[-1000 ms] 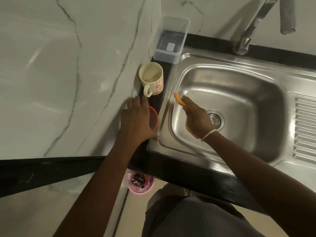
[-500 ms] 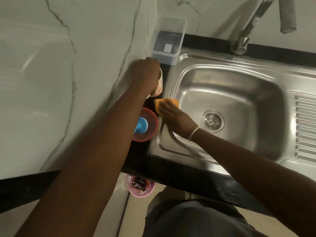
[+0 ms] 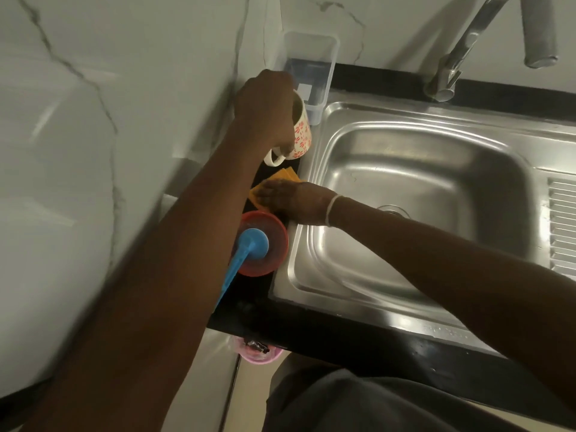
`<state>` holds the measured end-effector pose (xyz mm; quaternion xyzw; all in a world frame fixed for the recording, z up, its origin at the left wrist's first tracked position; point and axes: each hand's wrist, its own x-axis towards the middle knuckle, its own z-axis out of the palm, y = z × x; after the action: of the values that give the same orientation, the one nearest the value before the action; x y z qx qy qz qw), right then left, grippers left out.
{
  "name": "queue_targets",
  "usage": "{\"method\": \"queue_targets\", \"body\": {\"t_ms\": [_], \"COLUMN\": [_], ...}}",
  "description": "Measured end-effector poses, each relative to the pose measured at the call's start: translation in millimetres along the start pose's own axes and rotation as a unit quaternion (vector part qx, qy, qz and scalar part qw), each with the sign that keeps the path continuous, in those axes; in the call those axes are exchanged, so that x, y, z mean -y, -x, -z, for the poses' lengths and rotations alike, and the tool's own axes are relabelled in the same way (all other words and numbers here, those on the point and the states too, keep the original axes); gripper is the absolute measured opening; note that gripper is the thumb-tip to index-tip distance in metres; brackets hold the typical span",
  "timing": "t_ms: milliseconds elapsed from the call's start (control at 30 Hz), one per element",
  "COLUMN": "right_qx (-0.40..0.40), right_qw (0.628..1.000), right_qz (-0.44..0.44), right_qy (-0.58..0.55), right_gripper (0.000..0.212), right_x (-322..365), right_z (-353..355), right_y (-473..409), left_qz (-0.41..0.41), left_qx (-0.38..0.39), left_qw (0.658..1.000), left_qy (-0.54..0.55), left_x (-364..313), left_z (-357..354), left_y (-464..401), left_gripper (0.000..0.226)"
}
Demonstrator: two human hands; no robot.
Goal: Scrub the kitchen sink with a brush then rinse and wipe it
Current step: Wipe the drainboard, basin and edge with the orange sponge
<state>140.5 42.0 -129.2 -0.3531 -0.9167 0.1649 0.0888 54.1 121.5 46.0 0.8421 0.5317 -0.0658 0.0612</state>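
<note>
The steel sink fills the right of the view, its drain partly hidden by my right arm. My right hand presses an orange cloth flat on the black counter strip left of the sink rim. My left hand grips a cream mug with red flowers from above, tilted and lifted just beyond the cloth. A blue brush lies with its head in a red dish near the cloth; its handle runs under my left arm.
A clear plastic box stands at the back corner by the wall. The tap rises behind the sink. A ribbed drainboard lies at the right. Marble wall is on the left, and a pink tub sits below the counter edge.
My left hand left the red dish, reached back and took the mug from above, lifting and tilting it. My right hand carried the orange cloth out of the basin onto the counter strip.
</note>
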Motion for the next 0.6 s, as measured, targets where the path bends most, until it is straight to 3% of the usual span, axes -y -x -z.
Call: {"method": "queue_targets", "body": {"t_ms": [133, 300, 467, 600], "right_qx": [-0.009, -0.135, -0.105, -0.1], "right_qw": [0.997, 0.969, 0.947, 0.941], "right_qz": [-0.064, -0.19, -0.27, -0.292], "right_qy": [-0.04, -0.085, -0.137, -0.136], "right_gripper": [0.048, 0.033, 0.035, 0.05], "right_x": [-4.6, -4.3, -19.1, -25.0], "right_z": [6.6, 12.3, 15.9, 31.2], "right_y": [-20.0, -20.0, -17.5, -6.0], "left_qz": [0.034, 0.067, 0.069, 0.075], "left_qx": [0.0, -0.007, -0.005, 0.018], "left_qw": [0.999, 0.998, 0.996, 0.996], "left_qy": [0.02, 0.01, -0.056, -0.042], "left_x": [2.6, 5.2, -6.2, -3.3], "left_z": [12.9, 12.6, -9.7, -13.0], "left_y": [4.8, 22.8, 39.5, 39.6], "left_gripper": [0.095, 0.085, 0.066, 0.08]}}
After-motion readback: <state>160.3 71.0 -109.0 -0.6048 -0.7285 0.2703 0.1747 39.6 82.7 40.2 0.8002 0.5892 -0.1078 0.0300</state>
